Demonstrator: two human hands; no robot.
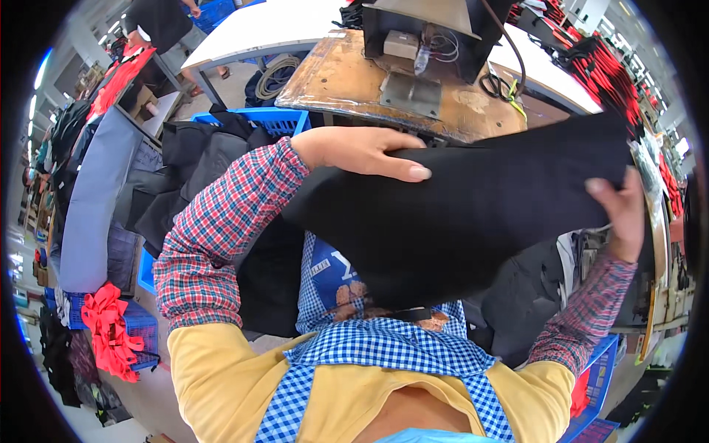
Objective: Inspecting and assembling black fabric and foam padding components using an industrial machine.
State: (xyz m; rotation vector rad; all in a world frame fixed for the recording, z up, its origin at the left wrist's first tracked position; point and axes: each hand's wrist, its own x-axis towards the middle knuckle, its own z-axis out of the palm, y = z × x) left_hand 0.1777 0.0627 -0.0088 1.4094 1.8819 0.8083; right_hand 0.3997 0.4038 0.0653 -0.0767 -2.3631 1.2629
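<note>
Here, a large piece of black fabric (pixel 473 214) is held up in the air in front of the person's chest, between the body and a worn wooden worktable (pixel 340 77). Its upper edge runs from the left hand (pixel 362 151) up toward the right, and its right edge ends at the right hand (pixel 624 214); the lower edge hangs down over a blue checked apron (pixel 384 347). There is little free room around the cloth: the table edge is just behind it, a blue plastic crate (pixel 273 118) with dark garments is to the left, and more dark clothing lies at the right side. The left hand lies flat on top of the fabric, with fingers stretched and close together and the thumb along the edge; I cannot tell if fingers grip from below. The right hand pinches the right edge, with the thumb on the front and the other fingers hidden behind the cloth. Both forearms, in red plaid sleeves, are raised and bent. On the table stands a dark machine (pixel 428 29) with a metal plate and cables. Further left, red cloth pieces (pixel 111 332) lie on another crate, and another person stands far behind.
</note>
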